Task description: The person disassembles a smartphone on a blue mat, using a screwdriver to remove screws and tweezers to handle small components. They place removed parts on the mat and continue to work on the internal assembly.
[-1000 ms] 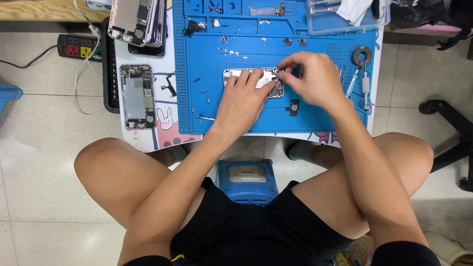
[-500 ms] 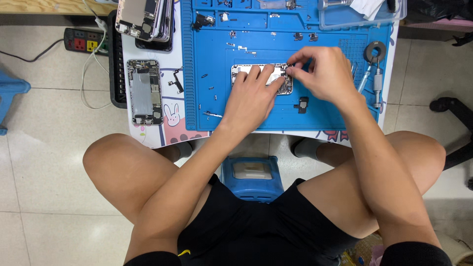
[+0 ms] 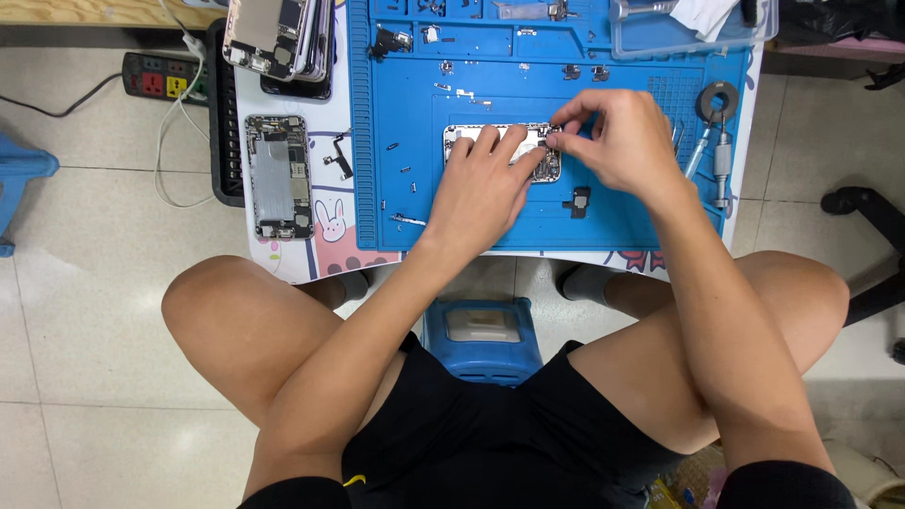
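An opened phone body lies in the middle of a blue work mat on a small table. My left hand rests flat on the phone, fingers spread over it and pressing it down. My right hand hovers at the phone's right end, thumb and forefinger pinched together over its inner parts; whether a tiny part is between them is too small to tell. Small screws and metal bits lie scattered on the mat around both hands. A little black part sits just below my right hand.
Another opened phone lies left of the mat, with stacked phone shells behind it. A screwdriver and tape roll lie at the right edge. A power strip sits on the floor, a blue stool between my knees.
The view has shifted slightly; my hands stay on the phone, with the right hand's fingers pinching a bit closer to its right end.
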